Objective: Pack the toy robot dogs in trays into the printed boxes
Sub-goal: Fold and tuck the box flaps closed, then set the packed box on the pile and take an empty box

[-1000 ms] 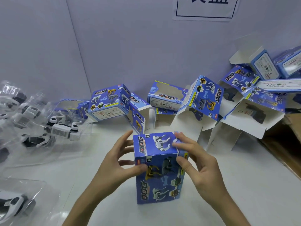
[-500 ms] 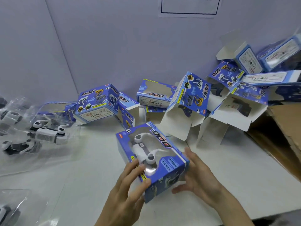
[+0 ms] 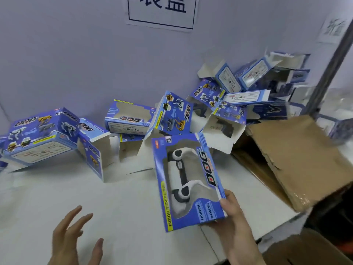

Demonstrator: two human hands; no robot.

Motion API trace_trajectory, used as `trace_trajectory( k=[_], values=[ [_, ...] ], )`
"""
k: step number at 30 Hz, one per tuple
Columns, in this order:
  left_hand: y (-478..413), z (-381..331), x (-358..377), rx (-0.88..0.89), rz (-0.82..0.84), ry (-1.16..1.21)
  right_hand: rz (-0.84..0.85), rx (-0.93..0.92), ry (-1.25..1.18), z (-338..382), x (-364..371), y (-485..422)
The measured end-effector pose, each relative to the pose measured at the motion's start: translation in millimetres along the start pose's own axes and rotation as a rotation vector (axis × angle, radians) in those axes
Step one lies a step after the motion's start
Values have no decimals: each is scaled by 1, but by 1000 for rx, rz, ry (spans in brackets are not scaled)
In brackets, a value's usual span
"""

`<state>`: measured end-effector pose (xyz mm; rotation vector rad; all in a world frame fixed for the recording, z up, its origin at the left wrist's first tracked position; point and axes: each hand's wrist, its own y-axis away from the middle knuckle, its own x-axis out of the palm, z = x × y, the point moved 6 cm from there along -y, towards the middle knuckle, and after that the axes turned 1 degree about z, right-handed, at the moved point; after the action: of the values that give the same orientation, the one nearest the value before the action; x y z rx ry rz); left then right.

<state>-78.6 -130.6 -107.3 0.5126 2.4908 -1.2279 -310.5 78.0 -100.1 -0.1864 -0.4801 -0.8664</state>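
Right hand (image 3: 236, 226) fingers clamp just one corner of the packed DOG box (image 3: 188, 181). Left hand (image 3: 70, 240) is spread and empty, so the box might twist loose and drop.

The white counter (image 3: 133, 207) carries open blue DOG boxes (image 3: 129, 119), flaps splayed, heaped in a jumble against the wall (image 3: 95, 54).

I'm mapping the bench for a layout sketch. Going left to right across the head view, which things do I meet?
Tilted printed box → open-ended box → empty window box → packed box → right hand gripping it → brown cardboard flap.
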Motion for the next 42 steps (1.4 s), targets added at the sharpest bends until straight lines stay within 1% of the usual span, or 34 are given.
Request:
trace_trajectory(
  k=[2,5,7,8,9,10,12,13,14,15,16,17,19,23,25,28,30,32,34,36,37,39,42],
  values=[
    [-5,-4,5,-64,23,43,-89,-156,-64,28,-16,-5],
    [-8,-4,6,-113,1,72,-228,-384,-159,68,-38,-24],
    [-8,-1,4,-153,-36,103,-277,-470,-211,90,-49,-43],
    [-7,0,4,-160,-44,107,-282,-486,-161,98,-51,-52],
    [-7,1,3,-136,-48,97,-277,-469,-29,104,-51,-62],
    [-7,-1,3,-102,-34,80,-253,-415,193,104,-50,-71],
    [-5,0,4,-74,22,74,-113,-233,696,83,-50,-88],
    [-2,1,4,-81,42,76,-16,-138,869,65,-50,-93],
    [1,5,5,-103,65,73,69,-54,965,47,-47,-96],
    [2,9,7,-112,90,74,119,8,990,31,-43,-95],
    [4,10,8,-104,107,63,135,38,969,21,-38,-94],
    [5,12,9,-90,117,51,126,22,933,14,-33,-93],
    [6,13,10,-70,131,37,45,-84,914,12,-23,-97],
    [5,16,11,-77,129,13,-198,-342,865,26,-11,-111],
    [5,16,11,-66,120,-5,-297,-395,895,35,-11,-119],
    [5,16,10,-50,110,-50,-416,-457,1025,39,-14,-129],
    [5,16,9,-42,96,-61,-514,-535,1054,45,-17,-131],
    [4,16,9,-46,89,-76,-599,-571,1086,51,-26,-135],
    [4,18,8,-59,88,-81,-634,-542,1129,59,-39,-143],
    [4,20,8,-62,85,-76,-588,-518,1123,67,-48,-153],
    [4,20,8,-64,84,-68,-571,-539,1117,72,-50,-155],
    [3,22,8,-76,78,-46,-628,-615,1109,87,-53,-151],
    [1,24,7,-90,68,-48,-746,-822,1093,116,-48,-132]
  ],
)
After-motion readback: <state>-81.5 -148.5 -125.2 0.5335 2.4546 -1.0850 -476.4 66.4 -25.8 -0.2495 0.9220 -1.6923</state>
